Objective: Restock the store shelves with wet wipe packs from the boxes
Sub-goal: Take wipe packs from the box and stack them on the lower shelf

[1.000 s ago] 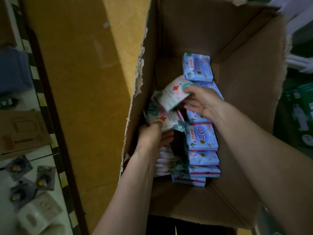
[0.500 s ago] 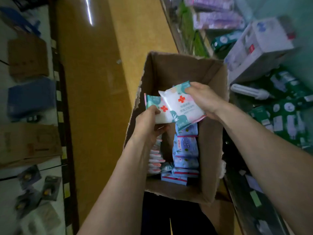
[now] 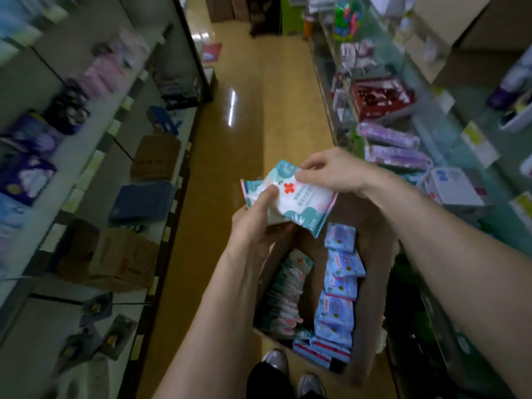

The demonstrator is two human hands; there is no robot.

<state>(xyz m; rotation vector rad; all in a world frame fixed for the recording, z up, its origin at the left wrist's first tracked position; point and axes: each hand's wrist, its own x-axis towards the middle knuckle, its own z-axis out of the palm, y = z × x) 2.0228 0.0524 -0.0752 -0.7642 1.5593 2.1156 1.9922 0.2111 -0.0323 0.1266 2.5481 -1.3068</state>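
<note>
Two white and teal wet wipe packs [image 3: 299, 201] with a red cross are held together above the open cardboard box [image 3: 374, 283]. My left hand [image 3: 256, 226] grips them from below, thumb on the front. My right hand [image 3: 331, 171] pinches their top edge. Inside the box stand a row of blue wet wipe packs [image 3: 339, 289] on the right and a row of white and teal packs [image 3: 285, 298] on the left.
Store shelves [image 3: 95, 174] with boxes and packets run along the left; glass shelves [image 3: 431, 133] with purple and white goods run along the right. A yellow aisle floor [image 3: 250, 125] stretches ahead. My shoes [image 3: 276, 361] show beside the box's near edge.
Both hands lifted the packs out of the box and brought them together. The view rose from the box interior to the aisle and shelves.
</note>
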